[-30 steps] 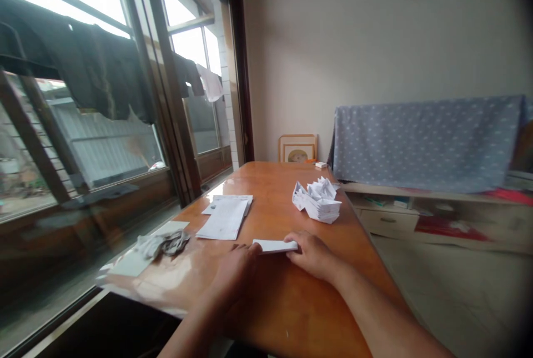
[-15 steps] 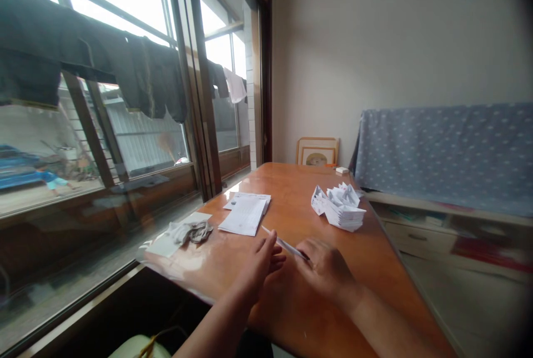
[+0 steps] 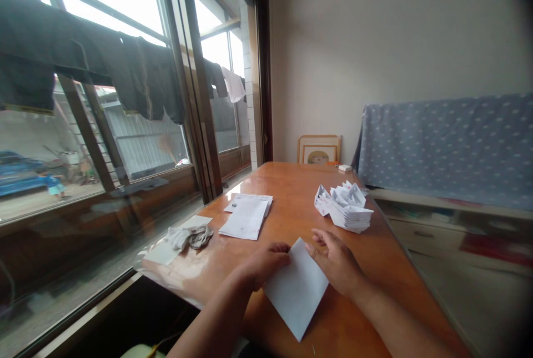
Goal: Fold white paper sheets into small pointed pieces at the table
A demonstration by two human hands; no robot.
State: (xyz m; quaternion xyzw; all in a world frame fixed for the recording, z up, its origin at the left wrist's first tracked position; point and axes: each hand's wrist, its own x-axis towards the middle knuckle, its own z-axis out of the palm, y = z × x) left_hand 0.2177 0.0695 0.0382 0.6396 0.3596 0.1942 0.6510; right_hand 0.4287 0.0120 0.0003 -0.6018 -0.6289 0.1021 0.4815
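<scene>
White paper piece (image 3: pixel 296 297) was located over the near part of the brown table (image 3: pixel 291 183), between the two hands, turned cornerwise with one corner pointing away from the person and one toward the person. Whether its lower corner touched the tabletop could not be told. Left hand (image 3: pixel 270 265): grip closed, thumb and fingers on the paper's upper left edge. Right hand (image 3: pixel 338 265): thumb at the upper right edge, just beside the far corner; grip fairly wide, fingers parted from the thumb, no firm pinch visible. Beyond the right hand, a cluster of folded white paper forms (image 3: pixel 345 215) stood near the table's right edge, nested closely together with points upward. Beyond the left hand lay printed sheets (image 3: pixel 245 220), overlapping. Left of these, a crumpled grey and white cloth (image 3: pixel 195 237) rested partly on a pale flat sheet (image 3: pixel 161 255) by the table's left edge. A small white box (image 3: pixel 345 167) sat at the far right corner. Framed pictures (image 3: pixel 318 152) were seen upright past the table's far end.
</scene>
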